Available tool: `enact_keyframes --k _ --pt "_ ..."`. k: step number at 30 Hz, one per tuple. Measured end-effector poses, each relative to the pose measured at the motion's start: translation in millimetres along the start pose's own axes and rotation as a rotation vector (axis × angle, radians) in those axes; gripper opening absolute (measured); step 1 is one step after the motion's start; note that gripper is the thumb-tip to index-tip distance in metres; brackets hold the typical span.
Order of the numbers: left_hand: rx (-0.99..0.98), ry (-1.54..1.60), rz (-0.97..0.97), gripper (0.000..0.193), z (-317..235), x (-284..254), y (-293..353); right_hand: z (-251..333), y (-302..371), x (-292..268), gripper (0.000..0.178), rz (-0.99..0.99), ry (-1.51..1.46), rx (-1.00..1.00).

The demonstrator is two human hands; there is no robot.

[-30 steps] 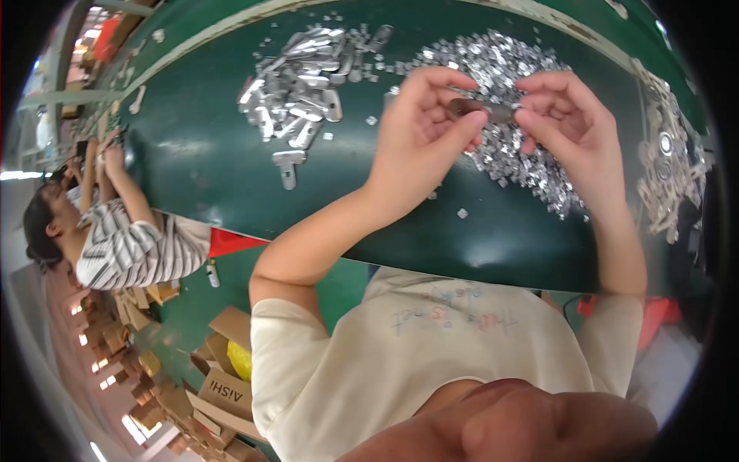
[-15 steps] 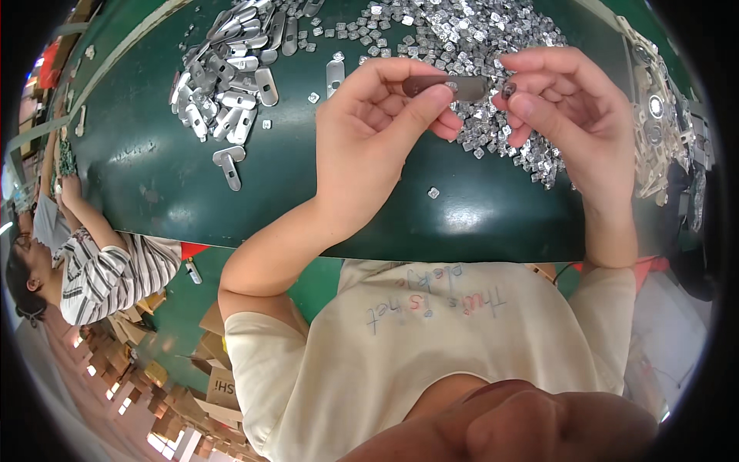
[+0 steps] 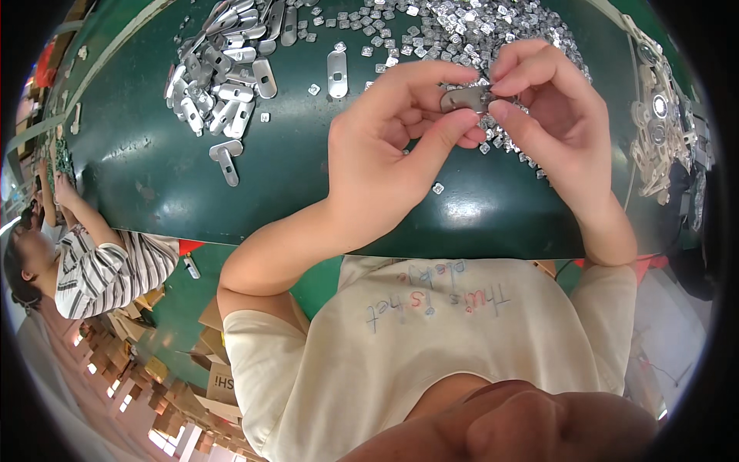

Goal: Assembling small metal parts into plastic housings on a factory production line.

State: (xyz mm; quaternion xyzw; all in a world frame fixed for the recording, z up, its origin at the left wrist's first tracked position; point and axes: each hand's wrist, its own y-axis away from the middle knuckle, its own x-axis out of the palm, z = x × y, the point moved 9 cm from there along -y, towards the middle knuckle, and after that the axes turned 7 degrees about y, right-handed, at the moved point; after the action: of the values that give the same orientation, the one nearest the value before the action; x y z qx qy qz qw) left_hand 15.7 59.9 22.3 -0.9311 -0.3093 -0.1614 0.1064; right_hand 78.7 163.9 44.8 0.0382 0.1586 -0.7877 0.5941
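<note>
Above the middle of the table, my left hand (image 3: 379, 150) is closed on a flat, rounded metal plate (image 3: 460, 98), held between thumb and fingers. My right hand (image 3: 568, 123) pinches at the plate's right end, where a small, dark metal piece (image 3: 486, 96) touches it; the fingertips partly hide this piece. Behind both hands spreads a large heap of small square metal pieces (image 3: 462, 31). To the left lies a pile of oblong metal plates with holes (image 3: 231, 77). One such plate stands apart, a single plate (image 3: 337, 75) with a small square piece at its top.
The green table (image 3: 285, 177) has a curved front edge before me. Two overlapping plates (image 3: 226, 160) lie below the pile. Pale flat parts (image 3: 654, 115) line the right side. At far left a person in a striped shirt (image 3: 115, 269) works at the table. Cardboard boxes (image 3: 219, 381) stand on the floor.
My hands have come together, so the small piece now meets the plate's right end. The plate has shifted slightly right and down, and its left part shows less between my left fingers.
</note>
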Motion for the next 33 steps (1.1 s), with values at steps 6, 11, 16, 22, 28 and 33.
enact_keyframes --k 6,11,16,22,28,33 --pt "0.025 -0.058 0.038 0.026 7 2 0 -19 0 12 0.016 0.024 -0.334 0.25" --pt "-0.052 -0.155 0.022 0.026 23 -1 2 -49 7 21 0.011 0.105 -0.666 0.568" --pt "-0.121 -0.048 -0.049 0.024 32 -8 0 -44 3 15 0.014 0.099 -0.48 0.484" --pt "-0.184 -0.011 -0.12 0.027 28 -16 -7 -35 -25 -2 0.035 0.227 -0.21 0.343" --pt "-0.126 0.041 -0.144 0.027 22 -24 -12 -112 -169 -232 0.072 -0.36 1.318 0.186" --pt "-0.033 -0.062 -0.1 0.024 28 -25 -17 -214 -177 -378 0.084 -0.654 1.113 0.697"
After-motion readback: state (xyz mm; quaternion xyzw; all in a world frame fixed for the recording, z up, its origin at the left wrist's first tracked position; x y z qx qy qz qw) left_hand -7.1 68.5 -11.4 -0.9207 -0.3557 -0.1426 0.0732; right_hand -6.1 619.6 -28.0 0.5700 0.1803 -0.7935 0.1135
